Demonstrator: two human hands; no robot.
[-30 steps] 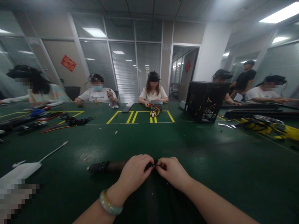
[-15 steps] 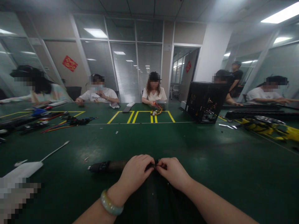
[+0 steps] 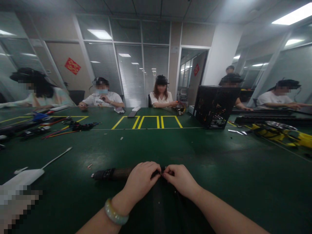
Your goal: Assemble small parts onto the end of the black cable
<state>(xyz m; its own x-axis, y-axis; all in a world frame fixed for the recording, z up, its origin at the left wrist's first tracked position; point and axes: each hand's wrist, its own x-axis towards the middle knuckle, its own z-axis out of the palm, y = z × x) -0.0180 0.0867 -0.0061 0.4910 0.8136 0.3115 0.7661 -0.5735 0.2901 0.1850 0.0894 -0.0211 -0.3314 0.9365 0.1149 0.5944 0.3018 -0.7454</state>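
Note:
My left hand and my right hand meet at the near middle of the green table. Both are closed, thumb and fingers pinched together, and their tips almost touch. Whatever lies between them is dark and too small to make out. A dark cylindrical tool, like an electric screwdriver, lies sideways on the table with its tip to the left. Its other end disappears behind my left hand. Below the hands is a dark strip-like area whose nature I cannot tell.
Cables lie at the left, near a white object with a thin rod. A black computer case stands at the right, with yellow straps beyond it. Several people sit around the table, and a phone lies at the far side.
My hands stay almost in place, with only slight finger movement. Across the table, a co-worker has shifted the coloured wires to the right. A standing person at the back right has moved left.

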